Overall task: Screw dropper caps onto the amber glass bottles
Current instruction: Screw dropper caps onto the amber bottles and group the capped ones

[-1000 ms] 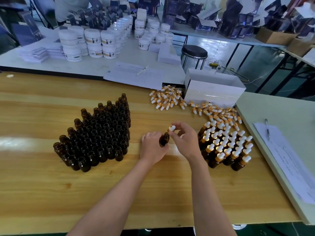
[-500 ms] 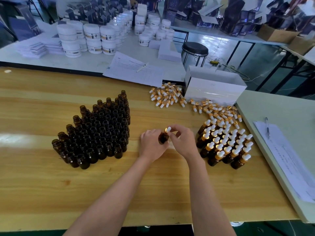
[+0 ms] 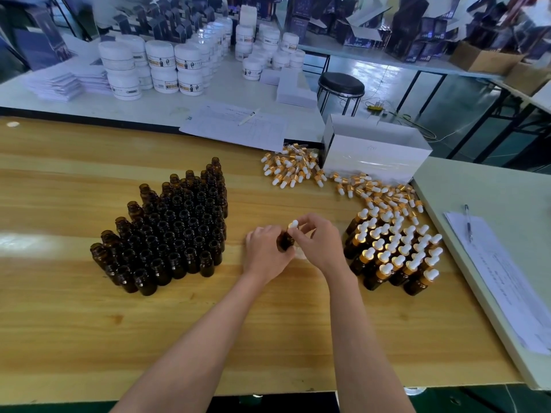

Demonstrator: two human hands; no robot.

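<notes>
My left hand point(image 3: 265, 251) grips a small amber bottle point(image 3: 285, 241) over the middle of the wooden table point(image 3: 74, 338). On its neck sits a dropper cap point(image 3: 293, 225) with a white bulb and gold collar, pinched by the fingers of my right hand point(image 3: 320, 245). A block of several open amber bottles point(image 3: 167, 231) stands to the left. Capped bottles point(image 3: 393, 254) stand in a cluster to the right. Loose dropper caps point(image 3: 295, 169) lie in a pile behind, with more loose caps point(image 3: 384, 193) trailing toward the right.
A white cardboard box point(image 3: 375, 150) stands behind the loose caps. A grey-green table point(image 3: 492, 198) to the right carries papers point(image 3: 504, 278) and a pen point(image 3: 467, 222). White jars point(image 3: 161, 67), paper sheets point(image 3: 235, 126) and a black stool point(image 3: 341, 84) lie beyond.
Both hands stay together on the bottle and cap; my right fingers have turned a little around the cap, which now sits lower on the neck. The view has shifted slightly.
</notes>
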